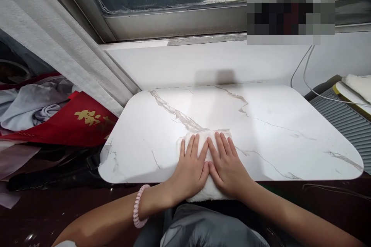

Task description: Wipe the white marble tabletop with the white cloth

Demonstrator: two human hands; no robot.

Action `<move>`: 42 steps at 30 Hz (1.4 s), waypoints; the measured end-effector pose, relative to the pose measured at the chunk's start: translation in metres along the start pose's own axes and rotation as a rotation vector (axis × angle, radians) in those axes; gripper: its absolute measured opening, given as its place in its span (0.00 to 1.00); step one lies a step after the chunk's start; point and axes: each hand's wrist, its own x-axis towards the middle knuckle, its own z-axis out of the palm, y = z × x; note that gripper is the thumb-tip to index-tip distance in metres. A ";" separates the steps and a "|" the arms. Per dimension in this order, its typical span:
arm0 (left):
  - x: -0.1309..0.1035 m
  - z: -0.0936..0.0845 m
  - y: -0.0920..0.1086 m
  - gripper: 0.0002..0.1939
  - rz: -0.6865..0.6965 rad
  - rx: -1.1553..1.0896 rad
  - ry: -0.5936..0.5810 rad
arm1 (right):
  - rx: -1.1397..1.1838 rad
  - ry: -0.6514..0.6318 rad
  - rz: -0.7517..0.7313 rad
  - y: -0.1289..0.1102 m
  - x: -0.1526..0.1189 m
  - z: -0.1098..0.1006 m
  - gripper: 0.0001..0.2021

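A white fluffy cloth [213,192] lies at the front edge of a white marble-patterned tabletop [171,104], and part of it hangs over the edge. My left hand [189,168] rests flat on the cloth, fingers stretched out and pointing away from me. Beside it my right hand [227,164] presses flat on the same cloth with its fingers extended. The thumbs and index fingers of both hands meet near the cloth's middle. Neither hand grips the cloth. A pink coiled band [140,206] circles my left wrist.
A window [179,25] and white wall stand behind the table. To the left hang a pale curtain [66,38] and a red bag [84,121] with clothes. On the right are white cables [305,65] and a grey ribbed surface [339,115] with a white cloth above it.
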 end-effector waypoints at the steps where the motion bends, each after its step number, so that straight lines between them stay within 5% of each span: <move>1: 0.004 -0.001 -0.005 0.30 -0.017 -0.005 -0.014 | 0.001 -0.004 -0.004 0.001 0.006 0.001 0.32; 8: 0.085 -0.011 -0.075 0.29 -0.191 -0.069 -0.165 | -0.003 -0.085 0.050 0.025 0.108 0.017 0.31; 15: 0.176 -0.010 -0.153 0.24 -0.246 -0.027 0.042 | -0.014 -0.043 0.126 0.057 0.228 0.042 0.29; 19: 0.199 -0.012 -0.176 0.24 -0.238 0.001 0.072 | -0.026 -0.016 0.111 0.068 0.261 0.049 0.28; 23: 0.204 -0.011 -0.181 0.24 -0.229 0.010 0.087 | -0.038 0.011 0.112 0.069 0.266 0.052 0.28; 31: 0.155 -0.014 -0.159 0.25 -0.231 -0.017 0.034 | -0.027 -0.006 0.147 0.035 0.221 0.049 0.29; 42: -0.030 -0.025 -0.089 0.27 -0.128 0.015 0.017 | 0.056 0.077 0.005 -0.079 0.067 0.035 0.32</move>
